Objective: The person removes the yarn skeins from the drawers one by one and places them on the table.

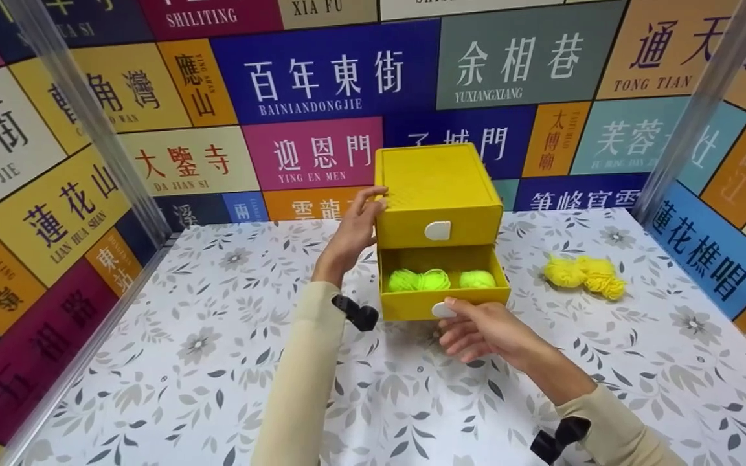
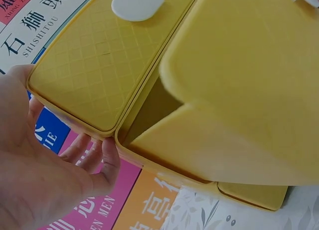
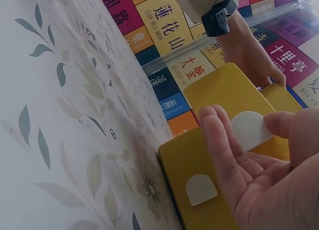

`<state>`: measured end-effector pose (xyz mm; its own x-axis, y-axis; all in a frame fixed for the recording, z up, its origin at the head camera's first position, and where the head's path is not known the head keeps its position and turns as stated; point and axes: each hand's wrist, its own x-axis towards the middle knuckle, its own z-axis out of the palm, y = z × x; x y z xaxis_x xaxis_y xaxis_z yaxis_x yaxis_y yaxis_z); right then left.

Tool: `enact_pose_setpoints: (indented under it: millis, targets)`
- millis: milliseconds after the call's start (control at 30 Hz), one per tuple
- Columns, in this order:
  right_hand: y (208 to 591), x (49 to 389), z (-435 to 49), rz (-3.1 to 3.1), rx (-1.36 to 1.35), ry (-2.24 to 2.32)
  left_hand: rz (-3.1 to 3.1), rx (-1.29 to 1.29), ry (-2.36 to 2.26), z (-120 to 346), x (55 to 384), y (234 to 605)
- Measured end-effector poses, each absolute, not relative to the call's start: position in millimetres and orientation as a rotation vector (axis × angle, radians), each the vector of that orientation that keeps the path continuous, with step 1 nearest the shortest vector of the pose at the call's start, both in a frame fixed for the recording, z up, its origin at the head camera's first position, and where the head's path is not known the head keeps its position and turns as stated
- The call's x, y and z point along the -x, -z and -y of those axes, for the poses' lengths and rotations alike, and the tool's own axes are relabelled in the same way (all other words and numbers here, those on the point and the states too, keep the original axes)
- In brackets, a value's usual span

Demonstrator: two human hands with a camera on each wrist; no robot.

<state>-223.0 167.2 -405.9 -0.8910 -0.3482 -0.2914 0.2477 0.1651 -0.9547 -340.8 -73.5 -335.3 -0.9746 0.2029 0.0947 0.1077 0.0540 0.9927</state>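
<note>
A yellow drawer box [image 1: 438,178] stands on the table, its middle drawer [image 1: 412,305] pulled out toward me. Inside that drawer lie a bright green yarn bundle [image 1: 419,280] at the left and a smaller green yarn ball [image 1: 476,279] at the right. My right hand [image 1: 493,330] pinches the drawer's white handle [image 3: 250,130] between thumb and fingers. My left hand [image 1: 355,230] rests against the box's left side, fingers near the top edge. In the left wrist view, the closed top drawer [image 2: 94,60] is beside its fingers.
A yellow yarn bundle [image 1: 583,276] lies on the table to the right of the box. The closed bottom drawer with its own white handle [image 3: 201,189] shows in the right wrist view. Sign-printed panels [image 1: 321,74] wall in the flower-patterned tabletop [image 1: 204,388].
</note>
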Motion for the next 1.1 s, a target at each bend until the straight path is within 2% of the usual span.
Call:
enact_pose_setpoints:
  millis: [1100]
  targets:
    - [405.2,192.0,-171.1,-1.938,0.201,1.715,-2.206,-0.349,-2.094,74.3,340.8,335.7]
